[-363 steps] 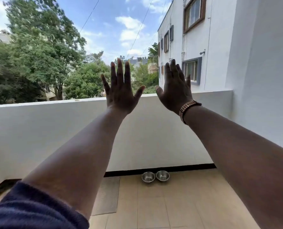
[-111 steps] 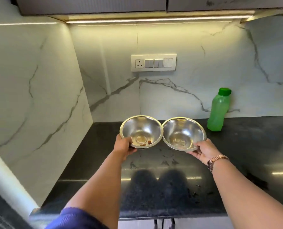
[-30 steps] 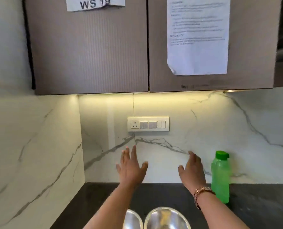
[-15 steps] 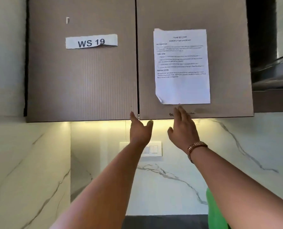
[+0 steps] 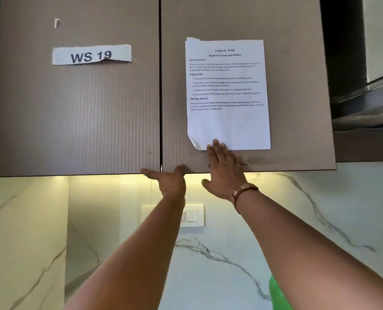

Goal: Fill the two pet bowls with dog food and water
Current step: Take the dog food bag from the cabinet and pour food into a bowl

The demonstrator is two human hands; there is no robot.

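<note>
2 brown ribbed cabinet doors, both closed: left door (image 5: 74, 108) filling 9 to 12 o'clock, right door (image 5: 297, 86) from 12 to 2 o'clock, a thin seam between. Below, 1 marble backsplash (image 5: 230, 253) with grey veins, lit by a warm strip under the cabinet. At 3 o'clock, 1 steel hood edge (image 5: 365, 104), partly cut off.

2 bare forearms rising from 6 o'clock. On the right door, 1 printed sheet (image 5: 227, 90) headed "Refill Pet Food and Water", lower left corner curled. On the left door, 1 paper label (image 5: 91, 55) reading "WS 19".

1 switch plate (image 5: 193, 215) on the backsplash near centre, partly hidden by the left forearm.

Right hand (image 5: 224, 168) flat against the right door, fingers straight and spread narrow, tips touching the sheet's bottom edge; 1 metal watch band (image 5: 242, 193) at the wrist. Left hand (image 5: 170, 177) at the doors' bottom edge beneath the seam, thumb stretched toward 9 o'clock, fingers hooked over the right door's lower lip.

1 sliver of green bottle (image 5: 277, 296) at 5 o'clock, contents not visible. Neither of the 2 pet bowls in view.
</note>
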